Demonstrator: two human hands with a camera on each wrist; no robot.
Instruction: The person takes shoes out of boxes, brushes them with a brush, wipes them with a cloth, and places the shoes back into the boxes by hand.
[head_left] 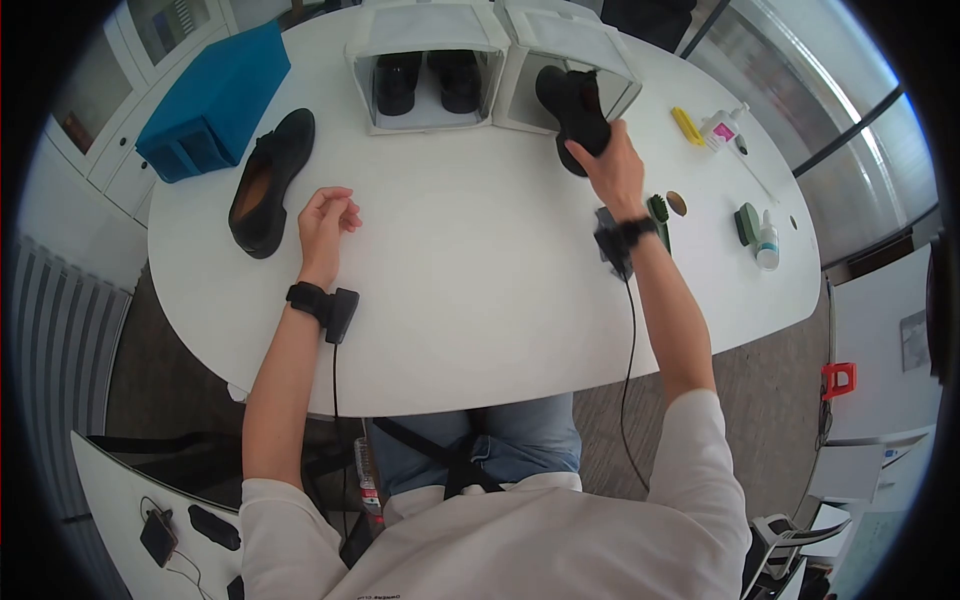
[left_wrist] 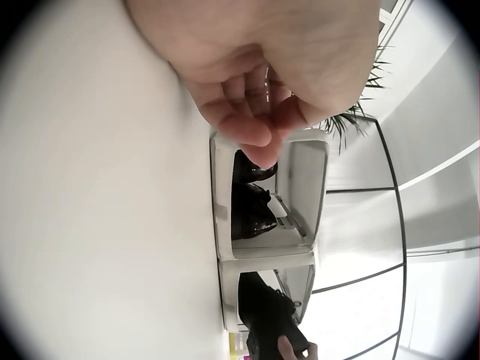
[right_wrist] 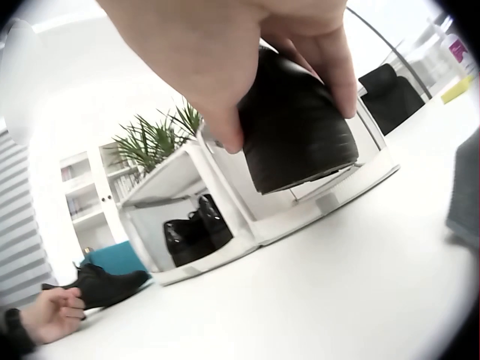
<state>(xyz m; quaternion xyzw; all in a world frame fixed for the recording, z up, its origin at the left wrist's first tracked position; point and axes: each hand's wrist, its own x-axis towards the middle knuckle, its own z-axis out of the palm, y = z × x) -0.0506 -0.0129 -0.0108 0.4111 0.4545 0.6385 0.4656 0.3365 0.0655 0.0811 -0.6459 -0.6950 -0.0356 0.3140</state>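
Note:
The right hand grips a black shoe by its heel end, at the open front of the right white box. In the right wrist view thumb and fingers clasp the heel from both sides. Its toe part reaches the box opening. The left hand holds nothing, its fingers loosely curled above the table, beside another black shoe at the left. Inside the left white box stand two shiny black shoes.
A teal box lies at the back left of the white table. On the right are a yellow object, a white bottle, a green brush and a small bottle. Cables hang from both wrists.

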